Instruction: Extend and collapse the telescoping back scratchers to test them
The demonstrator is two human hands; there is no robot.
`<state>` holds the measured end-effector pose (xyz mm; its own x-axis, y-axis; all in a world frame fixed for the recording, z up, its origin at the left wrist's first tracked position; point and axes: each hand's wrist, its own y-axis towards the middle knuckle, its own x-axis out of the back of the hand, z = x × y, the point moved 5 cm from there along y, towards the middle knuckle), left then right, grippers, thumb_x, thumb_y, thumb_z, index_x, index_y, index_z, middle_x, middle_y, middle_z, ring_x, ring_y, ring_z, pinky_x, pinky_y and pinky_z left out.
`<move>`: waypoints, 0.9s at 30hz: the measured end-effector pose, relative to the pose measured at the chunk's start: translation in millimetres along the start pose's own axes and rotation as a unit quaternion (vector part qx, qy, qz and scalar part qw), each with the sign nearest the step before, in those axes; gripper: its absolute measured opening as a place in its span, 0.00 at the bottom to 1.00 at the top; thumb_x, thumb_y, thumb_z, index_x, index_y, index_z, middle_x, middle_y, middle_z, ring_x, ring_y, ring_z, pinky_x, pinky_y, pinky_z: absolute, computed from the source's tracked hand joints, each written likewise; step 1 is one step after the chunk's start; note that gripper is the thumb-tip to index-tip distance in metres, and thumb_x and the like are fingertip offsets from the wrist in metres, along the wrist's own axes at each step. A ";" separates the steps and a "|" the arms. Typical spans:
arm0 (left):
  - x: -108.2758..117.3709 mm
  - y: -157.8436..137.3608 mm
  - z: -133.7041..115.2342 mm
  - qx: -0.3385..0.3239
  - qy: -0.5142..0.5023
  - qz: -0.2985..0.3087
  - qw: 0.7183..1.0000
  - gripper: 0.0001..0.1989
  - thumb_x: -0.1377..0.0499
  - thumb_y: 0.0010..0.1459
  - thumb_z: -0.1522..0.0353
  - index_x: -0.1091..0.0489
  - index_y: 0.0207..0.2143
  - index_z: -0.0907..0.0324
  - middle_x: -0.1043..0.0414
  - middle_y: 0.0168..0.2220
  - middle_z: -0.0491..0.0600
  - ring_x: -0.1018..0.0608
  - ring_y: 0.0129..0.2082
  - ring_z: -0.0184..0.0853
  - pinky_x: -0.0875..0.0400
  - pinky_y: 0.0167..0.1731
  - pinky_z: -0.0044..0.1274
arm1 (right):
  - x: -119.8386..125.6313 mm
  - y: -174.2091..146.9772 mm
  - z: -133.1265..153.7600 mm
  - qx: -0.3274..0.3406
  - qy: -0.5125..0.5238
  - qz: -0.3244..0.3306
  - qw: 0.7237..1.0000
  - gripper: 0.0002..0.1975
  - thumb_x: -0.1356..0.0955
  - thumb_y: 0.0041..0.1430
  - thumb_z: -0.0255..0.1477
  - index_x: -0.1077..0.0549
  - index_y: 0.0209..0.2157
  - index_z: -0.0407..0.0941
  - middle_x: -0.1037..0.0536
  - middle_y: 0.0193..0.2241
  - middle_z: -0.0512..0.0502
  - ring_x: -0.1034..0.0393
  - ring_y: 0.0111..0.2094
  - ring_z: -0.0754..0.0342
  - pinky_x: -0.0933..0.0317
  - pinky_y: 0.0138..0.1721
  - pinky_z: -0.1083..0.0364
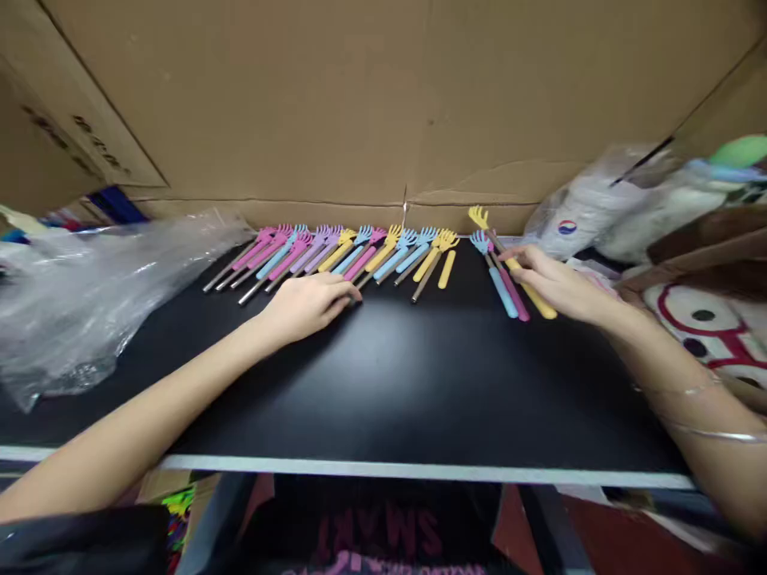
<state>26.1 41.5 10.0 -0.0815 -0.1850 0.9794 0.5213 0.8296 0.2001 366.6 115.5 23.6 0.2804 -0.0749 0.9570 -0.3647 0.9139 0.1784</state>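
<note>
My right hand (542, 275) has its fingers closed on a yellow back scratcher (542, 303) at the right of the black table. Beside that one, a blue back scratcher (503, 293) and a pink back scratcher (518, 299) lie slanted and close together. My left hand (315, 302) rests with curled fingers at the near edge of a long row of claw-headed metal rods (423, 279) and coloured handles (447, 270). Its fingertips are by the rod ends, and what they hold, if anything, is hidden. The row runs through pink, blue, purple and yellow pieces.
A clear plastic bag (120, 295) lies crumpled at the left. Cardboard (335, 104) stands upright behind the table. At the right are a bagged white container (578, 216) and a plush toy (698, 315). The table's pale front edge (419, 469) runs close to me.
</note>
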 end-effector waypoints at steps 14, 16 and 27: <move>-1.5 -0.3 0.5 -0.005 0.014 -0.008 1.000 0.13 0.51 0.64 0.66 0.29 0.44 0.52 0.25 0.45 0.44 0.23 0.44 0.34 0.32 0.36 0.23 | -22.0 -4.1 28.4 0.000 -0.101 -0.010 0.995 0.18 0.41 0.54 0.34 0.30 0.43 0.43 0.27 0.35 0.39 0.32 0.32 0.47 0.39 0.40 0.47; -1.1 -0.6 0.4 -0.003 0.014 -0.007 1.000 0.13 0.51 0.64 0.66 0.28 0.44 0.52 0.25 0.44 0.44 0.23 0.43 0.34 0.32 0.35 0.23 | -24.4 -3.3 31.5 0.023 -0.127 -0.023 0.991 0.17 0.41 0.54 0.34 0.30 0.42 0.44 0.27 0.33 0.40 0.32 0.33 0.46 0.40 0.39 0.47; 0.0 -1.8 0.7 -0.011 0.012 -0.008 1.000 0.14 0.53 0.65 0.66 0.28 0.45 0.50 0.25 0.43 0.43 0.24 0.43 0.33 0.33 0.33 0.22 | -34.4 -1.3 32.7 0.039 -0.148 -0.042 0.987 0.16 0.41 0.55 0.32 0.28 0.41 0.43 0.24 0.30 0.41 0.33 0.42 0.42 0.46 0.41 0.47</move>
<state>24.6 40.4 9.7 -0.0701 -0.2098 0.9752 0.5395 0.8143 0.2140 328.3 103.9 -2.1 0.0454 -0.2733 0.9609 -0.4221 0.8665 0.2664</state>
